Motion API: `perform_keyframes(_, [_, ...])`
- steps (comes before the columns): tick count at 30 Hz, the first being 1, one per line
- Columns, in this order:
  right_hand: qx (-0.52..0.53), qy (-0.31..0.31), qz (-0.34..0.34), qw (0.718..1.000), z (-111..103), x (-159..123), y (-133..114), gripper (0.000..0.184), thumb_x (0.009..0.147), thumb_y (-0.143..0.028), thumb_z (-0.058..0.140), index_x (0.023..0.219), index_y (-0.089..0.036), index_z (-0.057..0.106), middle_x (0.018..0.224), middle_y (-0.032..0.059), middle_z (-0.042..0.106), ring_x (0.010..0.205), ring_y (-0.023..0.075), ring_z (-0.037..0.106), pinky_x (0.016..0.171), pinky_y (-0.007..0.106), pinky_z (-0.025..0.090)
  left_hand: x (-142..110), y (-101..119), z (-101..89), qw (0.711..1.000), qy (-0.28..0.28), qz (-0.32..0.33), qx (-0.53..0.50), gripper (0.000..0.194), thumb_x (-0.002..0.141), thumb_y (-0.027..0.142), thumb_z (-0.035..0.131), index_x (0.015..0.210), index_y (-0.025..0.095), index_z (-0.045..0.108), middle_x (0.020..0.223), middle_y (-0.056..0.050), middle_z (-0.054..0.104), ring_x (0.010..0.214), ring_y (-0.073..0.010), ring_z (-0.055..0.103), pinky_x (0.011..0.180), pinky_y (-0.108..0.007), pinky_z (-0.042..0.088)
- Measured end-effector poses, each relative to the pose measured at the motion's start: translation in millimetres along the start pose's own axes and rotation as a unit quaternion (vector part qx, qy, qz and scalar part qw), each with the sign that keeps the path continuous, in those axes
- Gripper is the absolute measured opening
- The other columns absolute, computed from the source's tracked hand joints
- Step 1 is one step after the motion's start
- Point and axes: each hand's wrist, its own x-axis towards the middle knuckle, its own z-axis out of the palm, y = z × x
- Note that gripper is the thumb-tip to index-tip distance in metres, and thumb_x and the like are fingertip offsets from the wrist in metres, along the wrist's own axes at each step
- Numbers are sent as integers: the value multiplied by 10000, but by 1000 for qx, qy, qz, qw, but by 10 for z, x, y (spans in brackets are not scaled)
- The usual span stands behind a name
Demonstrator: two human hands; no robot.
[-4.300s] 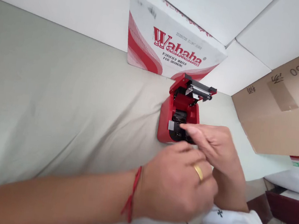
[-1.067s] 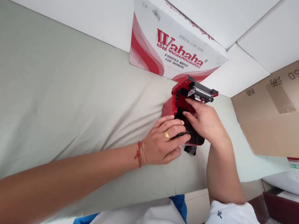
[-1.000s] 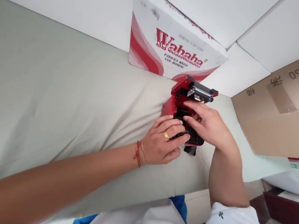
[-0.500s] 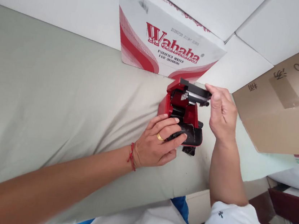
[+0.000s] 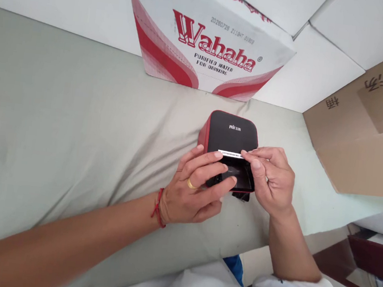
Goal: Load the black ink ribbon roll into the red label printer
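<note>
A small red and black thermal printer [image 5: 233,129] sits on the cloth with its black lid down. A thin white printed strip [image 5: 230,155] runs along the lid's front edge. My left hand [image 5: 196,186], with a gold ring and a red bracelet, rests on the printer's left front, fingers spread against it and steadying it. My right hand [image 5: 273,177] is at the lid's right front corner, thumb and index finger pinched at the end of the strip. Below the lid, the dark front part [image 5: 238,175] of the printer shows between my hands. The inside is covered.
Behind the printer stands a white and red Wahaha water carton [image 5: 210,48]. To the right is a large brown cardboard box [image 5: 380,139]. Pale green cloth [image 5: 57,122] covers the surface. A dark red shelf [image 5: 372,263] is at the lower right.
The printer's lid has swung down from raised to lowered, hiding the inside. My right hand has come down and toward me with it; my left hand has stayed on the front.
</note>
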Motion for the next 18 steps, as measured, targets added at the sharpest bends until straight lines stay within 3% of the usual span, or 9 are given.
perform_keyframes(4, [-10,2,6,1000,-5,13,-14,350,1192,-307,586,1166,-296,934,1036,81,849,1003,230,792,889,445,656,96,-100,-85,997,-9,-73,-33,526,1112,403,566,1634,333,567,1437,-89,824,1540,-321,709,1406,-609,443])
perform_keyframes(7, [-22,19,23,999,25,-7,-13,368,1192,-340,575,1145,-296,937,1028,85,850,1008,239,794,893,458,659,182,-195,-176,986,-46,-140,-81,489,1183,373,451,1663,337,543,1490,-69,827,1560,-296,709,1454,-588,359])
perform_keyframes(13, [-13,17,7,1000,43,8,-48,348,1187,-288,590,1109,-277,928,985,74,849,961,226,784,847,441,638,254,-277,-264,979,-47,-153,-129,463,1184,370,480,1625,368,625,1417,-45,876,1420,-311,787,1315,-571,494])
perform_keyframes(18, [4,32,10,999,85,-22,-42,309,1157,-270,617,1134,-287,925,1000,73,838,969,236,760,865,461,626,294,-356,-285,979,-74,-139,-129,461,1071,278,597,1521,336,681,1359,-65,877,1336,-337,805,1222,-590,572])
